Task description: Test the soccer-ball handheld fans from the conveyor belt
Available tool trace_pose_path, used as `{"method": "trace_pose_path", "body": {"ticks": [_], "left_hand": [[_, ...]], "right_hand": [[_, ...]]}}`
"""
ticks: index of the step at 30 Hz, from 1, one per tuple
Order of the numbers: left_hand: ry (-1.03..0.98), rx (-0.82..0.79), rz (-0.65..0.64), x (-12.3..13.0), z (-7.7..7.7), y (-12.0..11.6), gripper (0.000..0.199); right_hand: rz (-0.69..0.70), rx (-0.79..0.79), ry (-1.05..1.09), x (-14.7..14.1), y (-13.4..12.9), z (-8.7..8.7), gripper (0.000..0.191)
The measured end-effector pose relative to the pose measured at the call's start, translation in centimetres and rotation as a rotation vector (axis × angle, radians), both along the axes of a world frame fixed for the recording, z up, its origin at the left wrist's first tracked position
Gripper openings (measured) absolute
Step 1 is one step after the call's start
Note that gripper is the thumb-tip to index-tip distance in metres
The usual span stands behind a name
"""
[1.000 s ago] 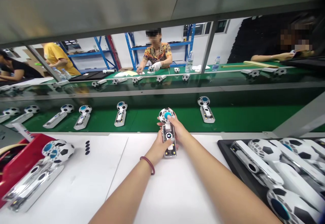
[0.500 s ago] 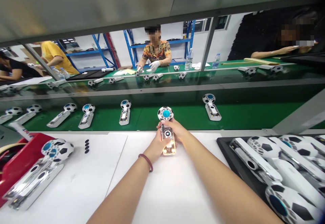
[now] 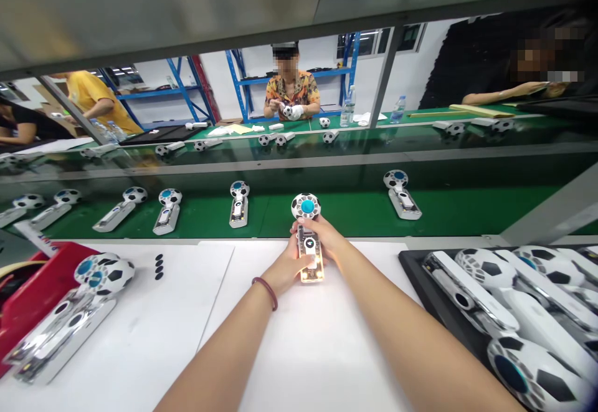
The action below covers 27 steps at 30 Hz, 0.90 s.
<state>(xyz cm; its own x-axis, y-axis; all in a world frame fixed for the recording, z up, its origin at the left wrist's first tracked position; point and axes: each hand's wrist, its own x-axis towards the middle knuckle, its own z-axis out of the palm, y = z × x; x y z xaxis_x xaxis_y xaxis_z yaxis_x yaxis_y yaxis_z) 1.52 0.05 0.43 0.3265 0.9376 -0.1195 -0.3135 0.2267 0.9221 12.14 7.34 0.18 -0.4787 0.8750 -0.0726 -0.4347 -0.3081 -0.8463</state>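
From the head camera, I have a handheld fan (image 3: 308, 237) gripped in both hands at the far edge of the white table (image 3: 299, 349), just short of the green conveyor belt (image 3: 467, 206). My left hand (image 3: 286, 267) wraps the lower handle from the left, fingers clamped on it; my right hand (image 3: 329, 244) closes on the upper handle from the right, fingertips just under the football-patterned head with its blue hub. The handle's base glows, so I judge I am at the testing step: switched on, looking it over. The next move, I think, calls for a steady two-handed hold while a thumb works the button on the handle; which thumb sits on it I cannot quite tell, the spot being small. The fan stands between my palms, head pointing away from me. More fans lie spaced along the belt (image 3: 238, 203), a few rest at my left (image 3: 79, 312), and a black tray (image 3: 420, 275) of them sits at my right.
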Motion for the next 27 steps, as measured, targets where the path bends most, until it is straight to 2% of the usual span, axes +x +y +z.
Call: {"method": "trace_pose_path", "body": {"ticks": [21,27], "left_hand": [[-0.048,-0.031,-0.040,-0.23,0.32,0.07,0.077],[-0.089,-0.063,-0.019,-0.14,0.57,0.00,0.069]], "right_hand": [[-0.031,0.045,0.009,-0.16,-0.52,0.72,0.040],[-0.038,0.046,0.020,-0.30,-0.60,0.93,0.041]]}}
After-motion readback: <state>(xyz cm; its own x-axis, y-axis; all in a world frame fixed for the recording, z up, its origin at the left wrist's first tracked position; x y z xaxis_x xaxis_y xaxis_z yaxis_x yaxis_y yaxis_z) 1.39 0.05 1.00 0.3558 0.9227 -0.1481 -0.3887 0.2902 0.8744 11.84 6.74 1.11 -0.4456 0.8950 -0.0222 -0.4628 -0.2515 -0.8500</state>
